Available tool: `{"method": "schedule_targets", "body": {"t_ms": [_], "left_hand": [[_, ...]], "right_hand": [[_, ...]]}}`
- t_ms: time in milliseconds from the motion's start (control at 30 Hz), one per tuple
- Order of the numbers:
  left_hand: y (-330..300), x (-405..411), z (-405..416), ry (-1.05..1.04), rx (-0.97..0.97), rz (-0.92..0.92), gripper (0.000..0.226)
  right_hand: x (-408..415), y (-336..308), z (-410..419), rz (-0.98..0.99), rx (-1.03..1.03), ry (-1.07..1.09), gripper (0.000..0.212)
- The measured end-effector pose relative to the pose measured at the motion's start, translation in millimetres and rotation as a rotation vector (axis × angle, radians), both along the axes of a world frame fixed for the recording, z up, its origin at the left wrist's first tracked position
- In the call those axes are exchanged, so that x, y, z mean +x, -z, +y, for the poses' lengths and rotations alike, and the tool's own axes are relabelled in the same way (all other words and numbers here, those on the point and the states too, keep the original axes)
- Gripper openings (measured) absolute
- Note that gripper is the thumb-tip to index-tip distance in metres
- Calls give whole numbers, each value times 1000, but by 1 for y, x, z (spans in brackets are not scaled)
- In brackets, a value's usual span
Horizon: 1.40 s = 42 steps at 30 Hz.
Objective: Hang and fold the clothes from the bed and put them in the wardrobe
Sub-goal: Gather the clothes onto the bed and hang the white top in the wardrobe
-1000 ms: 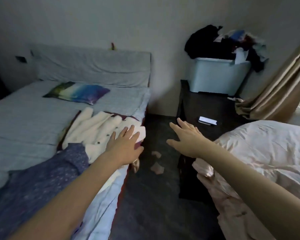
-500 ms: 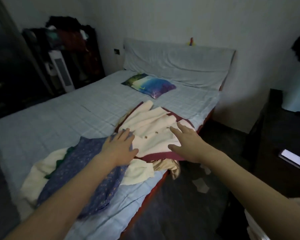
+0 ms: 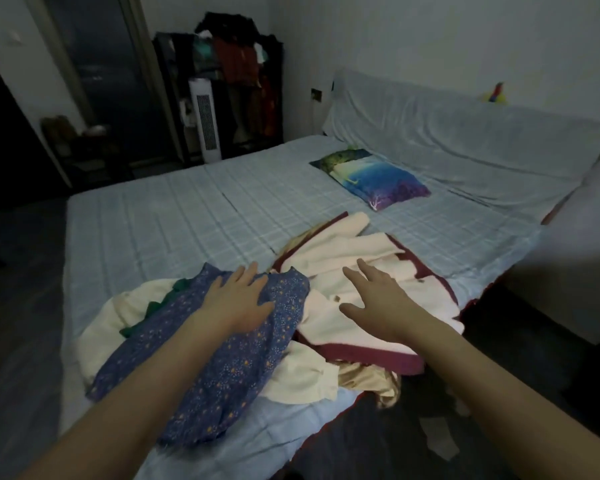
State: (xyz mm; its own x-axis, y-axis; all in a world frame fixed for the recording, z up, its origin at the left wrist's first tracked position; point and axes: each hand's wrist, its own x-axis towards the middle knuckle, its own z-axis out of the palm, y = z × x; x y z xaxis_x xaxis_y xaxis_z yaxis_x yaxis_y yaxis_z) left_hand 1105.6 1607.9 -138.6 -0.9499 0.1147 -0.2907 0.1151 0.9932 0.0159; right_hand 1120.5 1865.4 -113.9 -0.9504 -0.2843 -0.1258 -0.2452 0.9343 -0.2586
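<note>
My two hands reach over one bed (image 3: 187,216), fingers spread wide, holding nothing. My left hand (image 3: 238,301) lies over a blue flowered garment (image 3: 215,368); my right hand (image 3: 378,303) hovers above a cream jacket (image 3: 347,251) beside it. One pillow (image 3: 374,178) sits near the headboard.

On the bed (image 3: 187,216), the left hand (image 3: 238,303) lies flat over a blue dress (image 3: 222,362); the right hand (image 3: 378,299) spreads above a cream jacket (image 3: 354,258).

We only get one head cam, looking forward and down across the bed (image 3: 187,220), pretty close.
</note>
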Motion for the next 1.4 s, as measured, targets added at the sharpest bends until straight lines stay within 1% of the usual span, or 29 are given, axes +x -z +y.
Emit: {"method": "schedule_targets", "body": {"t_ms": [100, 267, 467, 767, 900, 1000, 1067, 1133, 1233, 1333, 1400], "left_hand": [[0, -47, 2, -8, 30, 22, 67], [16, -108, 15, 45, 66, 20, 68], [53, -145, 18, 68, 79, -72, 68], [100, -194, 32, -19, 79, -232, 68], [130, -215, 61, -84, 109, -240, 66], [164, -229, 87, -134, 98, -324, 69], [186, -241, 98, -151, 107, -385, 68], [208, -254, 108, -162, 126, -415, 66], [239, -270, 117, -167, 112, -367, 62], [270, -291, 119, -115, 82, -294, 57], [293, -303, 118, -42, 89, -191, 59]], "right_hand": [[-40, 0, -1, -14, 16, -1, 71], [-101, 10, -3, -15, 14, 12, 70], [-153, 34, -8, -62, 21, -6, 70], [-232, 85, -10, -142, 38, -133, 71], [-271, 126, -6, -151, 27, -241, 71], [-296, 160, 1, -216, 36, -315, 71], [-308, 187, 4, -212, 50, -348, 73], [-323, 225, 11, -286, 24, -362, 76], [-330, 270, 13, -374, 53, -357, 87], [-328, 313, 16, -375, 53, -324, 101], [-321, 339, 16, -370, 54, -309, 105]]}}
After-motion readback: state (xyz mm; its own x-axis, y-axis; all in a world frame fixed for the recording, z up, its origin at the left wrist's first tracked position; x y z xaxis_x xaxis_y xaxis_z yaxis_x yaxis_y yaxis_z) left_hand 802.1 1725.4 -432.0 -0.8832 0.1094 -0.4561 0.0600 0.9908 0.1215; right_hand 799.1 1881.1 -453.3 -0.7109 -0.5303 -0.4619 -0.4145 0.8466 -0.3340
